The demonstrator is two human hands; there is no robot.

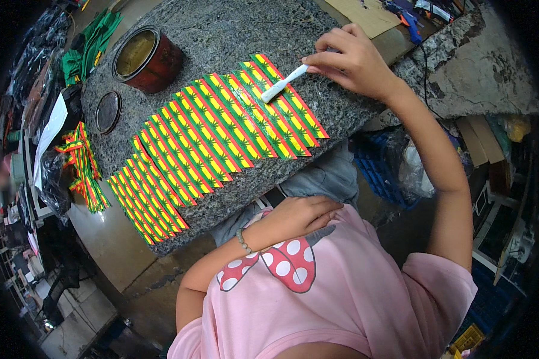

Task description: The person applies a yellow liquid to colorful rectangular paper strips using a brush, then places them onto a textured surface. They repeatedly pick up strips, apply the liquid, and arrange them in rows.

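My right hand (356, 63) pinches the end of a small white brush (286, 82). The brush head rests on, or just over, the right part of a row of striped strips (191, 137). These strips are green, yellow and red with dark leaf shapes, laid side by side in a slanting band across a grey stone slab (233, 36). Some strips at the right look wet and shiny. My left hand (305, 215) lies flat against my shirt, fingers stretched out and holding nothing; a beaded bracelet circles its wrist.
A dark red tin (156, 63) with yellowish contents stands on the slab's far left, its round lid (108, 112) below it. Bundled striped strips (85, 167) and green ones (96, 45) hang beyond the left edge. A blue crate (377, 170) sits at right.
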